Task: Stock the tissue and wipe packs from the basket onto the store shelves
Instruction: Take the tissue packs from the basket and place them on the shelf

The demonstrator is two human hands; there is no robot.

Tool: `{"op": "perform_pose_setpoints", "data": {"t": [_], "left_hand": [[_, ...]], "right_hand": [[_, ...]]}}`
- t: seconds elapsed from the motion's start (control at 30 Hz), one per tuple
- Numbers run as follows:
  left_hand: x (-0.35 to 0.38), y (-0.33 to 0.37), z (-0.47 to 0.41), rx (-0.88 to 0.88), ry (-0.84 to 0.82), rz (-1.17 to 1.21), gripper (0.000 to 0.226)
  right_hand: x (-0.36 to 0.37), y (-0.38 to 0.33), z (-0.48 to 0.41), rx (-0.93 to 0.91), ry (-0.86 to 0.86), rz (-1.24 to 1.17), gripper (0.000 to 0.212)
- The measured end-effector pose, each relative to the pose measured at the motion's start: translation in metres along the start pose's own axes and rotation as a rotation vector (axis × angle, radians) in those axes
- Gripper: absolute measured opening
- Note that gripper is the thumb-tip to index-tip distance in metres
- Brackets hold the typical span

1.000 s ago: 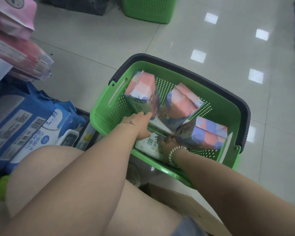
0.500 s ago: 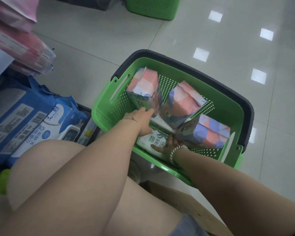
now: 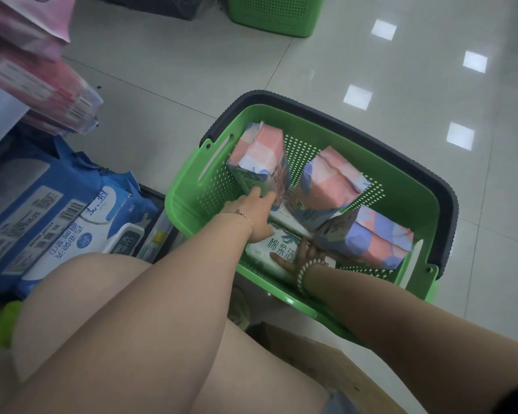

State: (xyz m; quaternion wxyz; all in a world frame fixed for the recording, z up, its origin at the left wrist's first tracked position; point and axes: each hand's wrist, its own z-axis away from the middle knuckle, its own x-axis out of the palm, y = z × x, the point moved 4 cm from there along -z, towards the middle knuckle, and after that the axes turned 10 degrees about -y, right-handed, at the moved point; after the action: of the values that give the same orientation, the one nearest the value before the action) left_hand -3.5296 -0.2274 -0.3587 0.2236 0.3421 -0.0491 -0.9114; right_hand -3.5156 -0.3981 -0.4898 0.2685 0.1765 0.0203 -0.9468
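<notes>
Tissue pack [image 3: 259,158], upright in basket [image 3: 189,189], touched by outstretched left hand [image 3: 253,212]; right hand [image 3: 304,258] seemingly lies flat on white pack [image 3: 271,249].

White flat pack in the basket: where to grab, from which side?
Probably grip the left end of the white pack, from above-left: it lies flat on the floor of the green basket, and a pink-and-blue pack covers its right end.

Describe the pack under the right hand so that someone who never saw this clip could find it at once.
Start at the nearer green basket and look at its bottom, along the near wall. A white pack lies flat there with the right hand on it. Unlike the three pink-and-purple packs propped around it, it is white with green characters printed on top.
</notes>
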Motion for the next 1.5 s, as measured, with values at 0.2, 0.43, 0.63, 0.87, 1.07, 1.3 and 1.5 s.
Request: {"op": "perform_pose_setpoints", "data": {"t": [0.2, 0.43, 0.63, 0.87, 1.07, 1.3, 1.5], "left_hand": [[-0.001, 0.000, 0.003, 0.008, 0.031, 0.038, 0.058], [-0.002, 0.004, 0.005, 0.010, 0.057, 0.041, 0.061], [0.000, 0.004, 0.006, 0.021, 0.074, 0.041, 0.062], [0.002, 0.004, 0.010, 0.004, 0.087, 0.045, 0.062], [0.004, 0.001, 0.022, -0.016, 0.105, 0.058, 0.060], [0.007, -0.001, 0.038, -0.050, 0.130, 0.043, 0.064], [0.001, 0.000, 0.050, -0.030, 0.141, 0.077, 0.065]], "right_hand": [[0.005, 0.006, -0.015, -0.023, 0.219, -0.215, 0.055], [0.000, 0.001, -0.031, -0.110, 0.094, -0.186, 0.086], [-0.023, 0.001, -0.006, -0.153, 0.197, 0.002, 0.075], [-0.042, -0.023, 0.019, -0.223, 0.350, 0.221, 0.114], [-0.064, -0.039, 0.044, -0.264, 0.380, 0.182, 0.101], [-0.088, -0.045, 0.077, -0.307, 0.428, 0.257, 0.103], [-0.106, -0.045, 0.108, -0.361, 0.486, 0.246, 0.103]]}}
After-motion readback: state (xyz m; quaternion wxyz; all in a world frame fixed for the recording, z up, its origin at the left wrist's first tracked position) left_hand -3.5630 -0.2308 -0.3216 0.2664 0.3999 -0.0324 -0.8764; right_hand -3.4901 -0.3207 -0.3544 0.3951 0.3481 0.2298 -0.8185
